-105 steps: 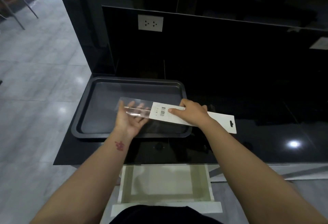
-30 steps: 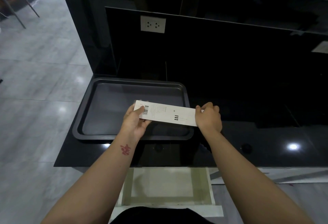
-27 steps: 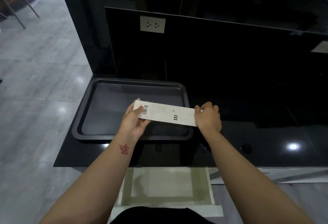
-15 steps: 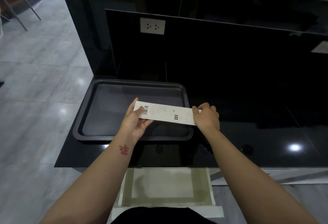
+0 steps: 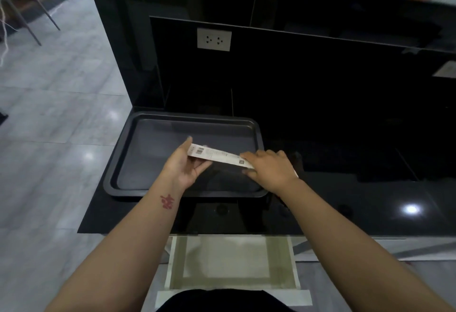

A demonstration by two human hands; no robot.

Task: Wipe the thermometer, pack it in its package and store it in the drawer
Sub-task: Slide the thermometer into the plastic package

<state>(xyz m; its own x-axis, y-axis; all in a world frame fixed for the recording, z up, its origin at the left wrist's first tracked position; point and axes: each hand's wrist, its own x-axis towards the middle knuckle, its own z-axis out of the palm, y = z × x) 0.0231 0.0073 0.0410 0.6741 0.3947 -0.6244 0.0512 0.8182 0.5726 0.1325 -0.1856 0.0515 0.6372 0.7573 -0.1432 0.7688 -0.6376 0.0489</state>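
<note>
a long, narrow white package [image 5: 217,157] is held in the air over the right part of a dark tray, tilted so that it is seen almost edge-on. a barcode is printed near its left end and small black marks nearer its right end. its left end is pinched by the left hand [image 5: 183,167]; its right end is covered and gripped by the right hand [image 5: 270,169]. the thermometer cannot be seen. below the near edge of the black surface, a pale drawer [image 5: 232,262] stands pulled open, its inside a dull greenish white.
</note>
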